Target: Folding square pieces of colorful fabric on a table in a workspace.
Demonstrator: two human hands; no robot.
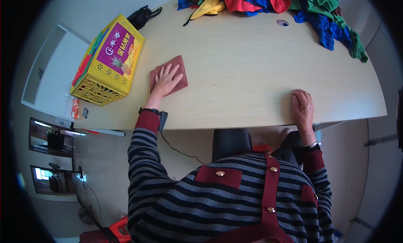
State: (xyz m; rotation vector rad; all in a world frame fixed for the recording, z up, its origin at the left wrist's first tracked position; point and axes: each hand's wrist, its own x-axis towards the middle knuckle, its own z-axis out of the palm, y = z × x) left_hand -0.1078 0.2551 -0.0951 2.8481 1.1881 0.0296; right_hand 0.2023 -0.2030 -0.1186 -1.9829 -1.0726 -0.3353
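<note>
A folded reddish-brown cloth (180,71) lies flat on the pale wooden table (235,70), left of the middle. On top of it rests my left hand (168,80), fingers spread and pressing lightly on the fabric. Far to the right, close to the table's near edge, my right hand (302,108) sits on the tabletop with its fingers curled in. Nothing shows sticking out of that hand; its palm side is hidden.
A yellow plastic crate (100,86) holding coloured cloths stands at the left. Behind it lies a black bag (143,17). Crumpled red, blue, yellow and green cloths (252,0) are heaped along the far edge. A round cable hole (283,23) is near them.
</note>
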